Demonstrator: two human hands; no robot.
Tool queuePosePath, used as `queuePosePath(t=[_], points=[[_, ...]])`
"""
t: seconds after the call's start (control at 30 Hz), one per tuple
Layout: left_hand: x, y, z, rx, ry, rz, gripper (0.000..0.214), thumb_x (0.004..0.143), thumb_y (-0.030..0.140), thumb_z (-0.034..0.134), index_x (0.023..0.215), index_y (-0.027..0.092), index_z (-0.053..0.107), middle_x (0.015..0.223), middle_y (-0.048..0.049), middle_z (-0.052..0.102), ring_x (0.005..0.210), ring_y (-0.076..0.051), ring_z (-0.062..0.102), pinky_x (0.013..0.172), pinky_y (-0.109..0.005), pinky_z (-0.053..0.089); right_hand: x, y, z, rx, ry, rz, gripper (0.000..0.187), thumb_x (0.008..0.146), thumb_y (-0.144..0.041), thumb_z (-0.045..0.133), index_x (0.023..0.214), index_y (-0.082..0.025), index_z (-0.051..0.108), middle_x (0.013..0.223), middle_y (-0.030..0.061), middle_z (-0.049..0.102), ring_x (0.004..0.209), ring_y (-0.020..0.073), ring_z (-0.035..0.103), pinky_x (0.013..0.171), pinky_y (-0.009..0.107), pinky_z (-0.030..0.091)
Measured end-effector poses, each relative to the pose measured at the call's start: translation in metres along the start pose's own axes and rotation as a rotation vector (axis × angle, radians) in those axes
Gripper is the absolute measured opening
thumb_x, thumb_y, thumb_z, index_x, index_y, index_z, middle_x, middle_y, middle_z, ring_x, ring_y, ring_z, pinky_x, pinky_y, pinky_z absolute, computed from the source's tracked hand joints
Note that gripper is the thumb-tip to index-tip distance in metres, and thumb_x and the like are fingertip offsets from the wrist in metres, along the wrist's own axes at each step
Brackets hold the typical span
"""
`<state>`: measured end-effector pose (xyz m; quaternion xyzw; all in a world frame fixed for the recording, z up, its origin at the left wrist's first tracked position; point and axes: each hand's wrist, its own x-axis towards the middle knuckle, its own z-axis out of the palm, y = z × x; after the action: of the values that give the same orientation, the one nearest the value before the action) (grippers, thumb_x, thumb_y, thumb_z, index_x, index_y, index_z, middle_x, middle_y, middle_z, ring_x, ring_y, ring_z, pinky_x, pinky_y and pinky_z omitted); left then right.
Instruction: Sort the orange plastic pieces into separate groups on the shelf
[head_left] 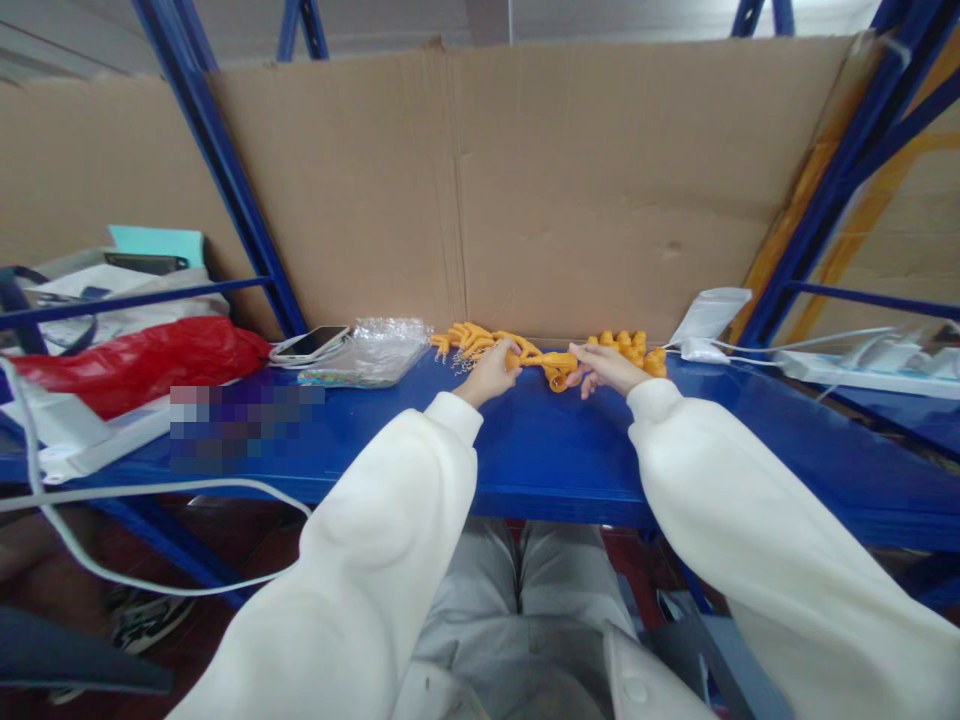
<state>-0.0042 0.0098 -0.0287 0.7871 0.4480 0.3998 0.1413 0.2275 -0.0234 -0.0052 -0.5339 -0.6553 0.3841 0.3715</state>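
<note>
My left hand (493, 372) is closed on a small orange piece whose shape is mostly hidden by the fingers. My right hand (609, 369) pinches an orange strap (556, 368), which hangs in a loop between the two hands. Behind my left hand lies a pile of orange straps (466, 338), with thin metal chains at their ends. Several rounded orange pieces (636, 345) stand together just behind my right hand; their exact kind is too small to make out.
A blue shelf (555, 450) serves as the work surface, backed by a cardboard sheet (600, 190). To the left are clear plastic packets (375, 352), a phone (313, 342), a red bag (150, 360) and a white cable (165, 490). A power strip (862, 368) lies at right.
</note>
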Motion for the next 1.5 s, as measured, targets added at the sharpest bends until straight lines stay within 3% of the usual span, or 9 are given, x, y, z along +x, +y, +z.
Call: queuePosePath(t=[0.1,0.27,0.43,0.6,0.8,0.87,1.1,1.3,1.5], points=[[0.000,-0.002,0.000,0.000,0.014,0.012,0.027,0.079,0.009,0.067,0.102,0.018,0.057,0.098,-0.0035,0.069,0.093,-0.020,0.068,0.091,-0.034,0.056,-0.005,-0.001,-0.002,0.042,-0.059,-0.053,0.057,0.075,-0.064,0.078,0.108,-0.024,0.055,0.077,0.0062,0.076,0.050,0.0151,0.064,0.053,0.030,0.055],[-0.002,0.000,-0.002,0.012,-0.009,0.002,0.026,0.079,0.009,0.067,0.102,0.018,0.057,0.106,-0.0058,0.068,0.091,-0.019,0.069,0.089,-0.034,0.056,-0.010,-0.004,-0.003,-0.003,-0.042,-0.009,0.050,0.075,-0.066,0.077,0.095,-0.023,0.060,0.076,0.0106,0.075,0.060,0.0230,0.069,0.056,0.038,0.055],[-0.001,0.001,-0.002,0.018,-0.007,-0.007,0.027,0.081,0.009,0.067,0.105,0.017,0.057,0.103,-0.0049,0.069,0.083,-0.018,0.069,0.087,-0.034,0.056,-0.004,-0.002,0.002,-0.068,-0.004,0.038,0.058,0.087,-0.078,0.051,0.079,-0.022,0.061,0.070,0.0150,0.071,0.075,0.0300,0.073,0.069,0.051,0.058],[0.001,-0.005,0.000,0.003,-0.015,0.014,0.027,0.083,0.010,0.066,0.108,0.017,0.058,0.096,-0.0023,0.068,0.070,-0.014,0.066,0.082,-0.032,0.056,0.000,-0.001,0.003,-0.142,0.018,0.101,0.069,0.097,-0.075,0.028,0.074,-0.019,0.061,0.072,0.0179,0.070,0.081,0.0299,0.073,0.078,0.054,0.056],[0.001,-0.004,0.000,0.006,-0.011,0.000,0.027,0.081,0.010,0.067,0.106,0.017,0.058,0.099,-0.0032,0.069,0.076,-0.016,0.067,0.082,-0.032,0.057,-0.005,-0.003,0.000,-0.092,0.017,-0.037,0.046,0.081,-0.066,0.070,0.096,-0.024,0.067,0.093,0.0126,0.076,0.076,0.0256,0.072,0.072,0.045,0.056],[0.001,-0.003,-0.001,0.012,-0.005,0.000,0.027,0.081,0.009,0.068,0.104,0.017,0.058,0.102,-0.0047,0.069,0.081,-0.017,0.068,0.085,-0.033,0.056,-0.005,-0.003,0.001,-0.096,0.010,-0.064,0.047,0.077,-0.067,0.073,0.093,-0.023,0.066,0.090,0.0108,0.076,0.071,0.0231,0.070,0.067,0.041,0.056],[0.001,-0.003,0.000,0.022,0.005,0.057,0.026,0.079,0.006,0.067,0.101,0.017,0.058,0.108,-0.0068,0.069,0.096,-0.020,0.069,0.092,-0.035,0.056,-0.001,-0.002,0.005,-0.103,-0.022,0.015,0.071,0.084,-0.086,0.043,0.069,-0.019,0.060,0.067,0.0153,0.068,0.049,0.0156,0.056,0.051,0.032,0.047],[0.003,-0.008,0.001,0.036,-0.003,0.076,0.026,0.079,0.009,0.068,0.101,0.018,0.058,0.107,-0.0068,0.069,0.096,-0.020,0.069,0.090,-0.035,0.056,0.000,-0.002,0.006,-0.133,-0.001,0.100,0.068,0.087,-0.085,0.038,0.072,-0.022,0.060,0.070,0.0161,0.069,0.072,0.0271,0.068,0.066,0.046,0.056],[0.002,-0.007,0.000,0.029,-0.009,0.088,0.027,0.080,0.009,0.068,0.103,0.018,0.058,0.111,-0.0075,0.069,0.096,-0.020,0.068,0.092,-0.036,0.056,-0.008,-0.011,0.008,-0.161,-0.007,0.126,0.069,0.099,-0.071,0.028,0.065,-0.018,0.057,0.060,0.0115,0.063,0.065,0.0192,0.063,0.071,0.039,0.054]])
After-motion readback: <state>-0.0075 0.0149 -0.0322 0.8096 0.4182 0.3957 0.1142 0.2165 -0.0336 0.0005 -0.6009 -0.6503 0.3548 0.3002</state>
